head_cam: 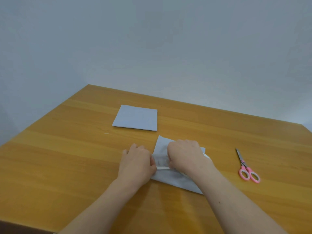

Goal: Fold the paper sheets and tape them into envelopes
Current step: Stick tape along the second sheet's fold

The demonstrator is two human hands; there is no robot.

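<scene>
Wood-grain table (67, 166) carries two pieces of folded white paper: one finished envelope (135, 118) lying alone farther back, and one folded sheet (175, 180) near the front edge under two hands. Left hand (136, 163) pinches one end of a single strip of tape (163, 168) stretched across the sheet; right hand (184, 155), fingers curled, grips the strip's other end. One pair of pink-handled scissors (246, 168) lies well apart to the right.

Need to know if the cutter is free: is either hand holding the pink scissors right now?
No: the pink scissors lie alone on the table, right of both hands working the tape strip.
</scene>
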